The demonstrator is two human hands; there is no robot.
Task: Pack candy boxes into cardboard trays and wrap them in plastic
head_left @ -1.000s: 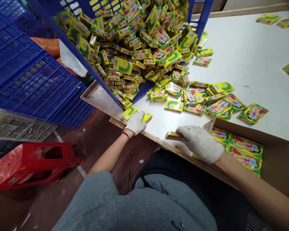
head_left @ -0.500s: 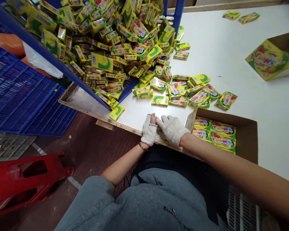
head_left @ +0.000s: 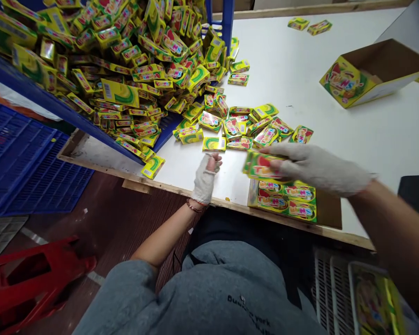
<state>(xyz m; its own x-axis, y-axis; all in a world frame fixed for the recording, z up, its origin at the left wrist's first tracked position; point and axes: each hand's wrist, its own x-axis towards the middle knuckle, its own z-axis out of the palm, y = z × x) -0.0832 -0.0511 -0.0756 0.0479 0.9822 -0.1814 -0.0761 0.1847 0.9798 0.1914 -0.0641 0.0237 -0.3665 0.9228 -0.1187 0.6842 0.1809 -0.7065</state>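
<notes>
My right hand [head_left: 317, 167], in a white glove, grips a couple of small yellow-green candy boxes [head_left: 263, 166] side by side, slightly blurred. It holds them over the far edge of an open carton [head_left: 328, 209], where rows of matching candy boxes [head_left: 302, 210] lie with printed fronts up. My left hand [head_left: 206, 179], gloved with bare fingertips, rests near the table's front edge. Its fingers are loosely bent and apart, with nothing seen in them. Just beyond it lies a loose candy box [head_left: 214, 144], one of several scattered on the white table [head_left: 181, 170].
A tilted blue crate [head_left: 226, 28] spills a large heap of candy boxes [head_left: 122, 93] at the left. An open printed carton [head_left: 345, 83] stands back right. On the floor are a red plastic stool [head_left: 31, 274] and blue crates [head_left: 31, 163] at left, a pale crate [head_left: 330, 288] at right.
My right hand has moved away from my left hand, rightward to the carton, now with candy boxes in its grip. My left hand stays near the table edge. The whole view has shifted.
</notes>
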